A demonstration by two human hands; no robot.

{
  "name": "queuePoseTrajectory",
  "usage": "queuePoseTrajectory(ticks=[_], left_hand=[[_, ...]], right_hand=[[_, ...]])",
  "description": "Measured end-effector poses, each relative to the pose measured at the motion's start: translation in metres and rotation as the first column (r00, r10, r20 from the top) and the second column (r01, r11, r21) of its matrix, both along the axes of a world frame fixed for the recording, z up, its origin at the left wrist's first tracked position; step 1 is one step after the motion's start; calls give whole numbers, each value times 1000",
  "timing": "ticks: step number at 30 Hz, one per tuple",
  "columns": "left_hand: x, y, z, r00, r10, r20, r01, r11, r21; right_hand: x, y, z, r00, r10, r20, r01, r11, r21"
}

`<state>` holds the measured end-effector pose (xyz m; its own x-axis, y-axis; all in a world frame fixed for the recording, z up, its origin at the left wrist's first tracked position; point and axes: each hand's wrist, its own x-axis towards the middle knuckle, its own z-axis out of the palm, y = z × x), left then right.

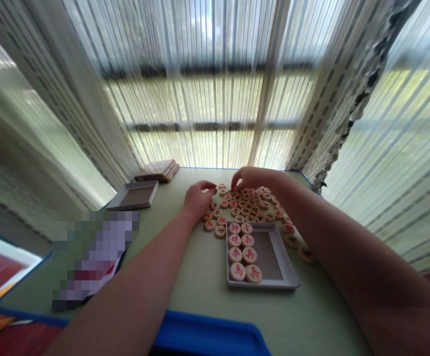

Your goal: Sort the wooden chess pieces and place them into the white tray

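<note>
Wooden xiangqi pieces (pixel 245 211) with red or black characters lie in a loose cluster in the middle of the table. At the cluster's left edge, my left hand (pixel 196 199) pinches a xiangqi piece (pixel 215 191) between thumb and fingertips. My right hand (pixel 252 177) reaches over the far side, its fingers curled down and closed around what looks like a piece, mostly hidden by the fingertips. Nearer me stands a shallow white box (pixel 287 269). Two columns of red-character pieces (pixel 238 271) fill its left part, and its right part shows the grey bottom.
A second shallow box part (pixel 153 194) lies at the back left, near stacked books (pixel 157 170). A pixelated flat item (pixel 99 262) lies left of my forearm. A blue edge (pixel 207 331) shows at the front. Sheer curtains (pixel 207 99) hang behind the table (pixel 192 282).
</note>
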<state>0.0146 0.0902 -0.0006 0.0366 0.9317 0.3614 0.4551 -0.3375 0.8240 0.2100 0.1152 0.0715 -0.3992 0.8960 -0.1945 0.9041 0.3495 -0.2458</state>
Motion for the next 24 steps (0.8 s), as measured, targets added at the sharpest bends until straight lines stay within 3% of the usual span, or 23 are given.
queuePoseTrajectory(ticks=[7,15,20,24], left_hand=[[0,1,0,1000,26,0,-26,1000,-16],[0,3,-2,999,12,48,-11,1000,-10],[2,-3,5,993,82,84,-84,996,24],[5,-7,9,991,47,128,-44,999,-24]], right_hand=[[-1,4,-6,999,48,-16,-48,999,-4],[-3,5,-9,1000,4,-25,-5,998,-57],[-3,4,-8,999,5,-50,-8,998,-64],[-4,1,-5,999,14,-45,-15,999,-41]])
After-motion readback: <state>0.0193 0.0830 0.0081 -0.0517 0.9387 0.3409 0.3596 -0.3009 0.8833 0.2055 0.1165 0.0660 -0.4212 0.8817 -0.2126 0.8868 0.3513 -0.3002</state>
